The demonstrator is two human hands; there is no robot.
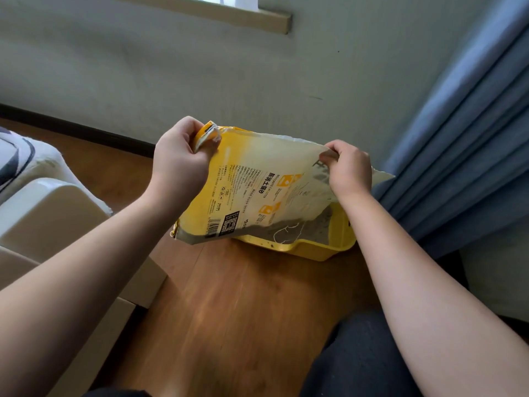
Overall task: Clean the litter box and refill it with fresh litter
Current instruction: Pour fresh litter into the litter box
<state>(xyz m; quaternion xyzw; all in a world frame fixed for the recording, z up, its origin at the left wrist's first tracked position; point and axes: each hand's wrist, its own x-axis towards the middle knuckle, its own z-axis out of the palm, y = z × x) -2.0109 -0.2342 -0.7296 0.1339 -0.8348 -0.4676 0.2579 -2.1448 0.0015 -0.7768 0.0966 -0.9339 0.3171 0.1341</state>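
Note:
A yellow and white litter bag (pixel 257 190) hangs upside down over the yellow litter box (pixel 320 249) on the wooden floor. My left hand (pixel 179 164) grips the bag's upper left corner. My right hand (pixel 347 167) pinches its upper right edge. Grey litter (pixel 320 227) lies inside the box below the bag. Most of the box is hidden behind the bag.
A white plastic hood or cover (pixel 48 213) stands at the left, beside a patterned fabric (pixel 25 159). A blue curtain (pixel 463 144) hangs at the right, close to the box. The grey wall (pixel 200 75) is right behind. My dark-clothed knee (pixel 360 356) is at the bottom.

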